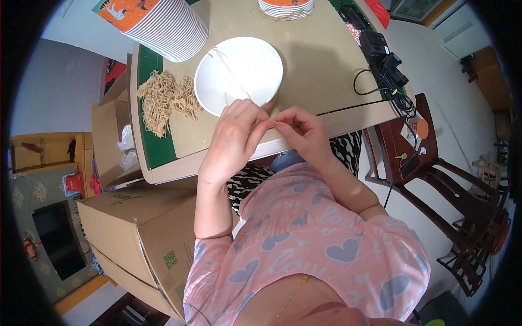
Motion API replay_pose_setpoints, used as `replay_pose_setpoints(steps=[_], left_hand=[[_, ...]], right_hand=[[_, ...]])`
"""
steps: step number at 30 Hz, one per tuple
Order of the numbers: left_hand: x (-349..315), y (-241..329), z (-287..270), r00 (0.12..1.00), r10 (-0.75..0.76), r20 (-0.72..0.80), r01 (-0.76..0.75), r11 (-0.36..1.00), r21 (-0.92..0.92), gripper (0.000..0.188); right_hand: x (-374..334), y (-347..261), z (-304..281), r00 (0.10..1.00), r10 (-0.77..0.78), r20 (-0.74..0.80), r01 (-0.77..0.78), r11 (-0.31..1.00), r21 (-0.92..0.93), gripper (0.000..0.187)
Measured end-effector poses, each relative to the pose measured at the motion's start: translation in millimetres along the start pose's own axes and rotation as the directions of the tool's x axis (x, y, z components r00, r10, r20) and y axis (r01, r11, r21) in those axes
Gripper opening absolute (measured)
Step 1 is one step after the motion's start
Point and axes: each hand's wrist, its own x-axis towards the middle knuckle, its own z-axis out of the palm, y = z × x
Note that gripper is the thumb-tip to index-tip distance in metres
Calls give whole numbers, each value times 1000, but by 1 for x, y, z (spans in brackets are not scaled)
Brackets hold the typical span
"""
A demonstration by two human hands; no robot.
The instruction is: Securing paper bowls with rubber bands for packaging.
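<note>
1. Left hand [235,133] and right hand [302,130] are meeting fingertip to fingertip just at the near rim of the white bowl [238,74]. Both are over the table [321,70] edge.
2. Left hand: fingers curled in, thumb and forefinger pressing together in a pinch. Right hand: same, fingertips pinching toward the left hand. Whatever sits between them is too small to identify; it is looking like an end of thin string.
3. A thin string [231,68] is lying across the inside of the bowl, running from the far-left rim diagonally down toward the hands. Long axis: far-left to near-right, ending about where the left fingers are pinching. Cannot tell whether it is continuous with what is pinched.
4. Key relation: bowl is sitting directly ahead of both hands, touching or nearly touching the left knuckles. Left hand is nearer to the string's near end; right hand is sitting just beside it, to the right.
5. Pile of tan strings [166,99] is lying left of the bowl, well apart from the right hand, nearer the left.
6. Stack of paper bowls [168,27] is standing at far left of the table, beyond the white bowl.
</note>
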Motion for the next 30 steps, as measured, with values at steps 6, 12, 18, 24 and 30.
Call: replay_pose_setpoints(steps=[6, 12, 18, 24, 30], left_hand=[[1, -3, -2, 999, -23, 22, 25, 997, -78, 8], [7, -8, -1, 999, 35, 38, -31, 994, -107, 9], [21, -25, 9, 994, -72, -77, 56, 980, -188, 16], [25, -30, 9, 978, -194, 71, 204, 961, -189, 18], [26, -33, 10, 979, -187, 82, 199, 965, -170, 18]], right_hand=[[2, 0, -1, 999, 39, 28, -40, 999, 36, 9], [7, 3, -2, 996, 92, 8, -92, 996, 13, 6], [20, 7, 5, 981, 138, -135, -121, 985, 125, 4], [30, 21, 7, 984, 118, -131, -91, 977, 194, 8], [33, 24, 4, 988, 107, -110, -83, 976, 203, 9]])
